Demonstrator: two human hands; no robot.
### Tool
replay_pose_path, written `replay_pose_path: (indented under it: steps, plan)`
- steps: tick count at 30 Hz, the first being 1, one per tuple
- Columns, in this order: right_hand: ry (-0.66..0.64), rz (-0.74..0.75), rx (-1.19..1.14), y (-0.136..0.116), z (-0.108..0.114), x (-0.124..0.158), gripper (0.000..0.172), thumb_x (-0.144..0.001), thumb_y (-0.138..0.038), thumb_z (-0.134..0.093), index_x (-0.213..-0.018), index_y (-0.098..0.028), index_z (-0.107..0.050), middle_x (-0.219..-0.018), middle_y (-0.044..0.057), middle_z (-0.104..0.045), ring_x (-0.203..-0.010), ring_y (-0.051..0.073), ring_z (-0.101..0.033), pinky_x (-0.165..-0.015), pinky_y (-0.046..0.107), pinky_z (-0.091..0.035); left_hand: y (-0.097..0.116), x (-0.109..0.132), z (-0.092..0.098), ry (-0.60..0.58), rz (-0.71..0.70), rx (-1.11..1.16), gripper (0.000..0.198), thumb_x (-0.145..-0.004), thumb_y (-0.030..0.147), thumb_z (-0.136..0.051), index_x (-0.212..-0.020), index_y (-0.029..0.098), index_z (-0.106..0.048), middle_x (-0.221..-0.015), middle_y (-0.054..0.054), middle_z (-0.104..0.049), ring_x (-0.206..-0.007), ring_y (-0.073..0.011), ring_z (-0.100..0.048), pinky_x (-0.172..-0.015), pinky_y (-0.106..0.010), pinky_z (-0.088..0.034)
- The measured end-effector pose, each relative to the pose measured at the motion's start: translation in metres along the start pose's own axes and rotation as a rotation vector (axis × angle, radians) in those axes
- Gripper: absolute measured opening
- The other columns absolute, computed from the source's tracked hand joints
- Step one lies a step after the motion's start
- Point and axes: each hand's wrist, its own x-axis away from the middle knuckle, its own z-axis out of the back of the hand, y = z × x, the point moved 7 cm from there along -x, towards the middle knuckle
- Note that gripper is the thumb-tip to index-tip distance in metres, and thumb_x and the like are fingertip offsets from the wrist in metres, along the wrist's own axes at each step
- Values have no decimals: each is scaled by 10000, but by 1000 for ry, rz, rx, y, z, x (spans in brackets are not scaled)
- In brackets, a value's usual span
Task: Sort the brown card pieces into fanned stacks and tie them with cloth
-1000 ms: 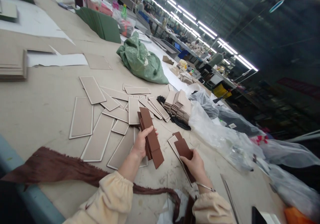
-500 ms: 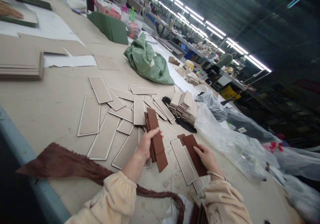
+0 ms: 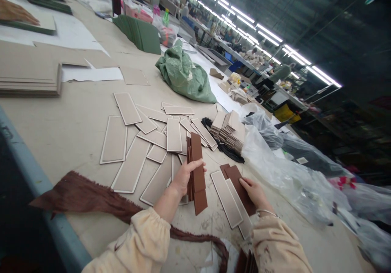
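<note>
My left hand [image 3: 185,177] is closed around a stack of brown rectangular panels [image 3: 198,183], held tilted above the table with the thumb across the top one. The panels' lower ends are staggered. My right hand [image 3: 256,193] grips the right edge of a single brown panel [image 3: 240,183] low over the table; the fingertips under it are hidden. Another brown panel [image 3: 224,168] shows just behind its upper corner. Two beige panels with pale edges [image 3: 226,199] lie beside it on the left, partly overlapping. Loose beige panels [image 3: 131,165] are scattered beyond my left hand.
A stack of beige pieces [image 3: 230,130] sits on black cloth, near clear plastic sheeting [image 3: 275,167]. A green sack [image 3: 186,75] and green boards [image 3: 137,35] stand farther back. Brown frayed fabric [image 3: 91,197] crosses the front left. Another person's hand [image 3: 18,12] rests at upper left.
My left hand has moved slightly right with its brown stack, which is turned more upright. The panel at my right hand has shifted a little, uncovering more of the beige panel beside it.
</note>
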Motion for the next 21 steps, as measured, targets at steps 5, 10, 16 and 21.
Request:
replay_pose_path:
  steps: [5, 10, 16, 21]
  plan:
    - [-65, -28, -22, -5, -19, 7, 603, -641, -451, -675, -1142, -126, -592, -836, 64, -708, -775, 226, -649, -739, 348, -491, -2, -3, 1, -6, -7, -12, 374, -627, 400, -772, -846, 133, -630, -721, -64, -664, -582, -133, -599, -510, -227, -453]
    - [-230, -29, -50, -16, -27, 19, 523, -588, -440, -735, -1007, -138, -651, -771, 50, -705, -708, 226, -647, -668, 331, -499, -7, -4, 1, -29, 31, -61, 409, -630, 409, -780, -895, 152, -604, -716, -30, -656, -556, -119, -596, -502, -218, -453]
    - [-12, 298, -48, -72, 21, 34, 309, -743, -439, -623, -915, -194, -701, -882, 57, -665, -839, 245, -621, -757, 377, -498, -20, -7, 1, -103, 128, -63, 441, -666, 497, -753, -880, 141, -607, -696, -36, -662, -564, -124, -619, -532, -220, -483]
    - [-33, 924, 330, -179, 17, 101, 286, -783, -140, -566, -1001, -266, -702, -1001, 74, -590, -942, 228, -562, -781, 370, -491, -37, -8, -3, -210, 253, -24, 508, -714, 590, -680, -891, 116, -632, -754, -76, -690, -591, -154, -641, -571, -273, -532]
